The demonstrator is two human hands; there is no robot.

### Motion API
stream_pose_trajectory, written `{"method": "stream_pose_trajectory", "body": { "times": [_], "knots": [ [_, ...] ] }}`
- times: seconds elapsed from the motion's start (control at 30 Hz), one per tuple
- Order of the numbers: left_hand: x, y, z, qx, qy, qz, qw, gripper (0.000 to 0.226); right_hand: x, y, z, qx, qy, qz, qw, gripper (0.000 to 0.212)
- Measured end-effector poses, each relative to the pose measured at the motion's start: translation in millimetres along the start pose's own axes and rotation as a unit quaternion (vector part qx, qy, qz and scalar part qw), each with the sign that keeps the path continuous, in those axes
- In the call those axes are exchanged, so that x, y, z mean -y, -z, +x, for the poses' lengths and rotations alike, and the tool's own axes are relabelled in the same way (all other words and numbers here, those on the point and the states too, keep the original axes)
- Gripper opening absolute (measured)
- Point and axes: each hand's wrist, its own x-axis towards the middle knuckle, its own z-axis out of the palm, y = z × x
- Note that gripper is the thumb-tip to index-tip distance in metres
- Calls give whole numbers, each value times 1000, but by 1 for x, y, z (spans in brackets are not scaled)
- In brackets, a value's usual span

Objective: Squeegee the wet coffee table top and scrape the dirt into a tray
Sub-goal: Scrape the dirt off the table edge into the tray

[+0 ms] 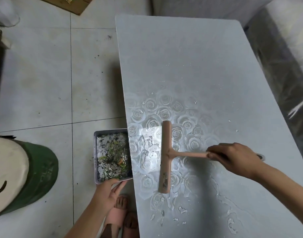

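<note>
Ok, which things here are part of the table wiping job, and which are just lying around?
Job: squeegee, tray, coffee table top, right hand gripping the squeegee, left hand holding the tray.
Lying about: green container, brown box.

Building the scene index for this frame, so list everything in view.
coffee table: 1, pale grey with rose pattern, right half, wet
squeegee: 1, pink, on the table near its left edge
tray: 1, grey, against the table's left edge
dirt: 1 heap, dark with green bits, inside the tray
tub: 1, green with cream top, on the floor at left
slippers: 2, pink, worn, bottom centre
left hand: 1, holds the tray's near rim
right hand: 1, grips the squeegee handle
</note>
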Motion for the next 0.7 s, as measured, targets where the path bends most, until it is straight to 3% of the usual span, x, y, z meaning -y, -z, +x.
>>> {"method": "stream_pose_trajectory", "body": {
  "times": [0.13, 0.3, 0.4, 0.57, 0.7],
  "knots": [
    [3, 5, -1, 13, -21, -15, 1000, 34, 28, -17, 26, -20, 51, 3, 998, 31],
    [3, 3, 5, -4, -6, 10, 1000, 19, 78, -22, 63, -29, 85, -2, 996, 34],
    [2, 3, 4, 4, -11, 16, 1000, 26, 74, -8, 60, -60, 113, -11, 992, 35],
    [-2, 2, 3, -17, 18, -11, 1000, 47, 31, 16, 41, -20, 49, -57, 997, 36],
    [-2, 2, 2, -8, 20, -6, 1000, 48, 50, 7, 53, -20, 60, -64, 996, 34]
  ]
}}
